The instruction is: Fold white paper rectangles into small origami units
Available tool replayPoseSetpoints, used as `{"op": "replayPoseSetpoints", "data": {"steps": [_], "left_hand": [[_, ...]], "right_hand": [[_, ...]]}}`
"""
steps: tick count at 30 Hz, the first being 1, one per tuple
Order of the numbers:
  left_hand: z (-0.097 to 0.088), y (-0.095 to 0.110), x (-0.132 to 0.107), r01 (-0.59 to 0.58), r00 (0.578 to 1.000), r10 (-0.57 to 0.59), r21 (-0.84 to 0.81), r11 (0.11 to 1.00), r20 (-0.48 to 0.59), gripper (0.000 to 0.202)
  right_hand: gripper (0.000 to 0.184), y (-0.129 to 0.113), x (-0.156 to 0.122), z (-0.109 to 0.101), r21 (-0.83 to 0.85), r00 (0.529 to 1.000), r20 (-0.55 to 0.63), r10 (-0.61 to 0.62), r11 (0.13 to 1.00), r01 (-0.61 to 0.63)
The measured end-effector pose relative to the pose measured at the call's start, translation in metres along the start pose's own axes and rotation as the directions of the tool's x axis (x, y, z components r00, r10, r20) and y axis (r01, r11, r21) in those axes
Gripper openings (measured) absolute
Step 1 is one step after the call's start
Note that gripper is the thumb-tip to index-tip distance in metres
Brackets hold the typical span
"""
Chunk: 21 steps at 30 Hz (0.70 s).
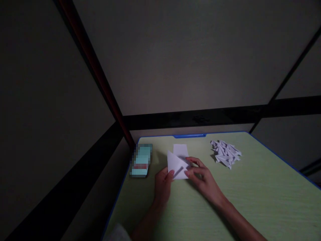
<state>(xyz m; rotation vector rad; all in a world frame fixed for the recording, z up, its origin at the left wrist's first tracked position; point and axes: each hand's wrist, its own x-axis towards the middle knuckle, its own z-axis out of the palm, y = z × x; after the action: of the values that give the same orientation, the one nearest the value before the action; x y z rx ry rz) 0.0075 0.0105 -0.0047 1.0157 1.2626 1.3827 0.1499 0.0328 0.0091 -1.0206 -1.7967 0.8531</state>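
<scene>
A white sheet of paper (177, 164) with a slanted fold is between my two hands above the table. My left hand (163, 185) is closed on its lower left edge, thumb on top. At the right side, my right hand (202, 175) pinches the same sheet between thumb and fingers. Just behind it, a flat white piece of paper (180, 149) lies on the table, partly covered by the held sheet. Several folded white paper pieces (225, 153) with pointed ends sit in a cluster to the right.
A phone (141, 160) with a lit, blurred-out screen lies at the left edge of the pale green table (238, 201). The table has a blue rim and a blue handle (190, 136) at its far side. A panelled wall (188, 67) stands close behind.
</scene>
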Motion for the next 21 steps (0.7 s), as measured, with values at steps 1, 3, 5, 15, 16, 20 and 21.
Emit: {"op": "replayPoseSetpoints", "data": {"steps": [1, 3, 5, 15, 16, 20, 21], "left_hand": [[0.0014, 0.0022, -0.0012, 0.025, 0.999, -0.024, -0.007, 1.000, 0.033, 0.026], [0.0044, 0.0045, -0.0035, 0.080, 0.994, -0.078, -0.022, 0.997, 0.071, 0.027], [0.0066, 0.0047, -0.0047, 0.126, 0.990, -0.123, -0.039, 0.991, 0.074, 0.029], [0.0059, 0.0098, -0.0041, 0.304, 0.945, -0.294, -0.053, 0.951, 0.146, 0.039], [0.0058, 0.0107, -0.0044, 0.306, 0.942, -0.297, -0.033, 0.951, 0.157, 0.038], [0.0054, 0.0081, -0.0044, 0.324, 0.933, -0.323, 0.022, 0.946, 0.161, 0.035], [0.0053, 0.0061, -0.0041, 0.332, 0.930, -0.332, 0.028, 0.943, 0.157, 0.035]], "right_hand": [[0.026, 0.0023, 0.0015, -0.0001, 0.067, 0.999, 0.005, 0.053, 0.996, -0.053], [0.027, 0.0067, 0.0034, 0.0004, 0.151, 0.987, 0.042, 0.154, 0.976, -0.158], [0.029, 0.0101, 0.0039, 0.0017, 0.175, 0.968, 0.050, 0.245, 0.952, -0.250], [0.031, 0.0103, 0.0001, 0.0037, 0.125, 0.959, -0.051, 0.279, 0.954, -0.271], [0.031, 0.0101, -0.0002, 0.0035, 0.112, 0.961, -0.057, 0.271, 0.958, -0.264], [0.030, 0.0095, -0.0009, 0.0036, 0.076, 0.965, -0.071, 0.251, 0.966, -0.245], [0.030, 0.0094, -0.0007, 0.0036, 0.072, 0.966, -0.071, 0.248, 0.967, -0.243]]}}
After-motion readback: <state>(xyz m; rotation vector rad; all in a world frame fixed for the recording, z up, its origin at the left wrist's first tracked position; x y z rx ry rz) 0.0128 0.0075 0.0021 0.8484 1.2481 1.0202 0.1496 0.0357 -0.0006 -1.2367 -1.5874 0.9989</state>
